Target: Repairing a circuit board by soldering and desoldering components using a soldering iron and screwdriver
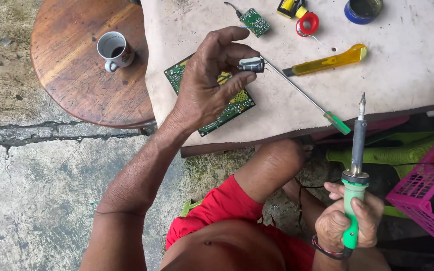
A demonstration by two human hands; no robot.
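Right hand (348, 221) nearest camera, low in frame, fingers wrapped tight round green handle of soldering iron (356, 170); tip upright, clear of table edge. Left hand (208, 80) raised over green circuit board (212, 98), thumb and fingertips pinched on small dark cylindrical part (251, 64), probably capacitor, leads hidden. Hand covers middle of board. Thin screwdriver (307, 98) lies just beside. Yellow utility knife (327, 62) beyond. Blue tin (362, 10) cut off at top edge. Pink basket (428, 185) partly out of frame right. Cup (115, 50) on round wooden stool (71, 70).
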